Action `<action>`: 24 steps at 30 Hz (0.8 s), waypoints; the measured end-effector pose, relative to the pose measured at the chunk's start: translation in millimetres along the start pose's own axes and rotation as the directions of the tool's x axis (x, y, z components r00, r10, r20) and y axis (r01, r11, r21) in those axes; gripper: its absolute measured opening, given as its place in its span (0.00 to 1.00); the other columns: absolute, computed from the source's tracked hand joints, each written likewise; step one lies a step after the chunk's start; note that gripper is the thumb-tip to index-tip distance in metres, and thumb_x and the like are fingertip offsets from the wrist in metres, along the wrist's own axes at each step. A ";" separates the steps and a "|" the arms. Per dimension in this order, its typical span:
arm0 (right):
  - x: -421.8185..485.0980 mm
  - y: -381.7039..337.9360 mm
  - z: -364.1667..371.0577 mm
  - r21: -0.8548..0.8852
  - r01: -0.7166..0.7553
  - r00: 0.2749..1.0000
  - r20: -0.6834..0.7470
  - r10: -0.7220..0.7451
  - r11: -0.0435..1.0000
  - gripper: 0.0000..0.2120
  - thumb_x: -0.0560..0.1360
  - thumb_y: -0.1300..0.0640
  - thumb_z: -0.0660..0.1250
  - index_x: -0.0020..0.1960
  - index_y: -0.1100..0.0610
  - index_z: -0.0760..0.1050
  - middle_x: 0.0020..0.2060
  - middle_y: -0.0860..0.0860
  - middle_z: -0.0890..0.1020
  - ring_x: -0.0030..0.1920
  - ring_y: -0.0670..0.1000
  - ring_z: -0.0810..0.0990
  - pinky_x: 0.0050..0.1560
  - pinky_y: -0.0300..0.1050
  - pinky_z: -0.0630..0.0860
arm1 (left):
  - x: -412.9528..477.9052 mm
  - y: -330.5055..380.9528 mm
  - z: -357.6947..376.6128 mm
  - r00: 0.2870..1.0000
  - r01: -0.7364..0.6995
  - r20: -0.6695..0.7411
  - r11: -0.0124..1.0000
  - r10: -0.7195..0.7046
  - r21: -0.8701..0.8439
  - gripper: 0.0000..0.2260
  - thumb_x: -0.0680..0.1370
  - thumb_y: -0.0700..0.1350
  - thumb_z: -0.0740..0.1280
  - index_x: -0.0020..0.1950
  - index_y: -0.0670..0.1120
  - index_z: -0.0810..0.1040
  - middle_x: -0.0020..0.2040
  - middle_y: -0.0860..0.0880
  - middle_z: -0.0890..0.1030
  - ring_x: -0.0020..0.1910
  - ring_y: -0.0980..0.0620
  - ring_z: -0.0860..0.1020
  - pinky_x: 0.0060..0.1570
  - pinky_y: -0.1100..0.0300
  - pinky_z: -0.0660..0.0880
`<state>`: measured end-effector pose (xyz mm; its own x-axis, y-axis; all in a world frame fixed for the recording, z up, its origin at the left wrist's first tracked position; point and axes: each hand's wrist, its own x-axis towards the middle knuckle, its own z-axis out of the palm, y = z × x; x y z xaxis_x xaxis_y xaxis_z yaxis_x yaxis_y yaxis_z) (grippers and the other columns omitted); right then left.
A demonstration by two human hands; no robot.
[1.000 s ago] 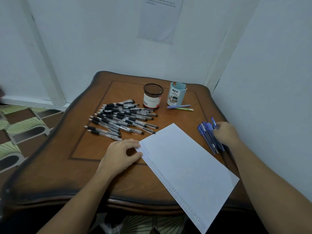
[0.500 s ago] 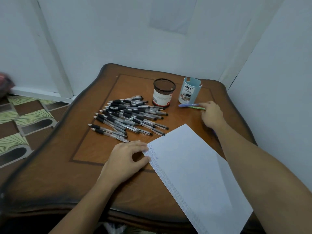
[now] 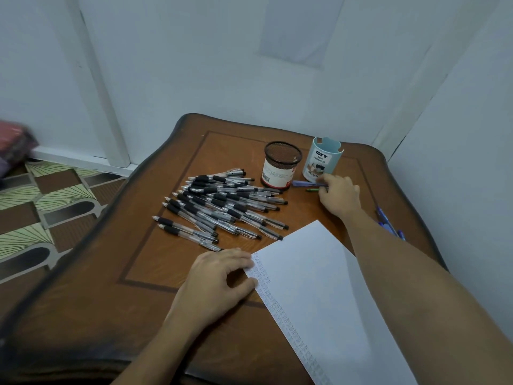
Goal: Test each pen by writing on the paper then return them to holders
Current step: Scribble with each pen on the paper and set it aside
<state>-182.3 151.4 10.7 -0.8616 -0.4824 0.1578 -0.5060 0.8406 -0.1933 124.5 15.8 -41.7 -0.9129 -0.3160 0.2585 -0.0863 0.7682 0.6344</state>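
Note:
A white sheet of paper (image 3: 319, 287) lies at an angle on the wooden table (image 3: 155, 276), with small writing along its left edge. My left hand (image 3: 216, 279) rests on that edge, its fingers and thumb pressing the sheet down. A purple pen (image 3: 305, 184) and a green pen (image 3: 312, 190) lie in front of the light blue holder (image 3: 322, 159). My right hand (image 3: 340, 197) reaches there and pinches the right end of the purple pen, which still lies on the table. A black mesh holder (image 3: 281, 169) stands to the left of the blue one.
Several clear pens with black grips (image 3: 222, 207) lie in a heap left of the holders. Several blue pens (image 3: 388, 223) lie near the table's right edge, partly hidden by my right forearm. White walls close in behind and to the right.
My right hand left the blue pens at the right edge and moved up-left to the purple and green pens by the blue holder. My left hand stayed on the paper.

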 end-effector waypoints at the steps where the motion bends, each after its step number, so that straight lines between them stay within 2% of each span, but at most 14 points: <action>1: 0.6 -1.4 0.1 0.003 -0.005 1.000 0.009 0.005 1.000 0.15 0.82 0.54 0.58 0.68 0.49 0.74 0.64 0.55 0.77 0.64 0.57 0.70 0.62 0.54 0.66 | 0.0 0.0 0.1 1.000 0.001 -0.001 1.000 -0.001 0.000 0.25 0.71 0.68 0.60 0.58 0.57 0.82 0.60 0.65 0.78 0.63 0.70 0.70 0.66 0.51 0.69; 4: 2.3 -3.7 0.0 -0.002 -0.019 1.000 0.019 0.020 1.000 0.15 0.84 0.52 0.57 0.67 0.48 0.75 0.62 0.55 0.77 0.64 0.58 0.71 0.62 0.54 0.65 | 0.6 0.6 -0.5 1.000 0.005 0.004 1.000 -0.005 -0.004 0.26 0.70 0.69 0.59 0.59 0.57 0.82 0.61 0.65 0.78 0.63 0.70 0.70 0.67 0.51 0.67; 6: 2.9 -2.8 0.9 -0.025 -0.023 0.998 0.049 0.025 0.999 0.14 0.83 0.50 0.60 0.65 0.48 0.77 0.60 0.55 0.78 0.63 0.57 0.72 0.61 0.53 0.66 | 1.1 0.3 -0.6 1.000 0.006 0.007 1.000 -0.006 -0.004 0.26 0.70 0.69 0.58 0.59 0.57 0.82 0.61 0.65 0.78 0.64 0.69 0.70 0.68 0.51 0.67; 9: 2.1 -2.2 2.0 0.048 -0.078 0.996 0.046 0.076 0.996 0.09 0.80 0.50 0.66 0.57 0.49 0.81 0.57 0.52 0.81 0.61 0.56 0.74 0.57 0.51 0.65 | 1.6 -1.5 -0.1 1.000 0.003 0.009 1.000 -0.003 -0.009 0.25 0.70 0.68 0.59 0.59 0.57 0.82 0.60 0.65 0.78 0.64 0.68 0.71 0.67 0.50 0.68; 12: -2.2 -4.7 -3.3 0.080 -0.086 0.995 0.058 0.081 0.993 0.02 0.79 0.54 0.68 0.49 0.50 0.78 0.51 0.50 0.81 0.59 0.55 0.76 0.56 0.50 0.63 | 2.3 -1.6 0.7 1.000 0.008 0.010 1.000 -0.008 -0.005 0.25 0.70 0.69 0.59 0.59 0.57 0.82 0.60 0.65 0.78 0.63 0.68 0.71 0.67 0.50 0.68; 13: -4.4 -5.5 -6.0 0.095 -0.078 0.996 0.060 0.073 0.992 0.01 0.80 0.56 0.66 0.49 0.51 0.76 0.51 0.51 0.81 0.59 0.56 0.76 0.58 0.51 0.64 | 2.5 -1.4 0.6 1.000 0.008 0.011 1.000 -0.008 -0.003 0.26 0.70 0.69 0.59 0.58 0.57 0.82 0.60 0.65 0.79 0.63 0.68 0.72 0.67 0.50 0.68; 15: -10.6 -6.2 -14.2 0.215 -0.079 0.996 0.046 0.071 0.973 0.03 0.80 0.61 0.63 0.51 0.54 0.72 0.57 0.55 0.80 0.61 0.58 0.76 0.59 0.53 0.71 | 2.6 -0.7 0.0 1.000 0.009 0.006 1.000 -0.009 -0.007 0.26 0.70 0.68 0.59 0.58 0.57 0.83 0.60 0.64 0.79 0.63 0.67 0.72 0.66 0.49 0.69; 16: -14.7 -6.1 -19.2 0.297 -0.079 0.997 0.037 0.071 0.952 0.05 0.80 0.63 0.62 0.53 0.55 0.71 0.61 0.56 0.79 0.61 0.58 0.75 0.56 0.52 0.74 | 2.6 -0.3 -0.5 1.000 0.010 0.002 1.000 -0.010 -0.011 0.25 0.70 0.68 0.59 0.58 0.56 0.83 0.60 0.64 0.79 0.62 0.66 0.73 0.66 0.49 0.69; 18: -25.7 -4.5 -30.3 0.360 -0.010 1.000 0.020 0.002 0.933 0.07 0.82 0.63 0.59 0.58 0.57 0.71 0.62 0.57 0.78 0.58 0.56 0.76 0.49 0.48 0.73 | 2.5 0.9 -1.8 1.000 0.011 -0.001 1.000 -0.011 -0.015 0.25 0.69 0.68 0.60 0.57 0.56 0.83 0.60 0.62 0.80 0.62 0.65 0.74 0.66 0.49 0.70; 21: -54.1 -5.4 -48.3 0.330 0.129 0.986 0.059 -0.157 0.935 0.13 0.85 0.51 0.56 0.65 0.54 0.72 0.55 0.51 0.79 0.50 0.51 0.75 0.44 0.45 0.67 | 2.2 4.6 -4.0 1.000 0.010 -0.001 1.000 -0.010 -0.019 0.24 0.69 0.66 0.62 0.57 0.55 0.84 0.60 0.61 0.80 0.62 0.64 0.74 0.66 0.50 0.70; 24: -88.1 -7.6 -59.6 0.338 0.151 0.981 0.064 -0.182 0.929 0.09 0.83 0.50 0.59 0.58 0.52 0.74 0.40 0.48 0.79 0.39 0.49 0.76 0.38 0.46 0.68 | 1.3 7.9 -5.8 1.000 0.016 0.011 1.000 -0.016 -0.004 0.20 0.71 0.62 0.66 0.57 0.54 0.84 0.61 0.59 0.80 0.63 0.63 0.74 0.67 0.50 0.68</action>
<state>-100.2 202.1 56.0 -0.7556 -0.6423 0.1285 -0.6132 0.6247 -0.4834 124.9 18.3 -32.2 -0.9156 -0.3222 0.2406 -0.0994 0.7610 0.6411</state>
